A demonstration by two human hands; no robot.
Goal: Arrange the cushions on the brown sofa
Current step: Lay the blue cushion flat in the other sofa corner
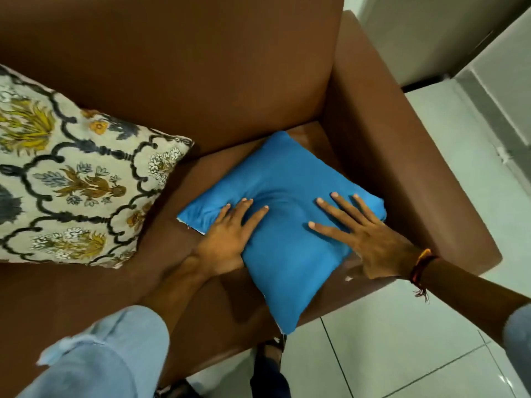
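Both hands lie flat, fingers spread, on one plain blue square fabric cushion [287,225]; neither hand grips it. Left hand [230,237] presses the cushion's left half, with the fabric dented and creased just ahead of its fingertips. Right hand [365,237] rests palm-down on the cushion's right half, its heel reaching past the cushion's edge. One red-and-orange thread band [422,268] circles the right wrist. Two pale blue sleeves are visible, one per arm.

Blue cushion position: flat on the seat of the brown leather-look sofa [201,81], turned diamond-wise, in the corner beside the sofa's right armrest [402,168], with one corner overhanging the seat's front edge.

Cushion count: two. One cream square cushion with yellow, grey and black floral print [71,182] leans against the backrest, left of the blue cushion and apart from it.

White floor tiles [402,354] lie right of the armrest.
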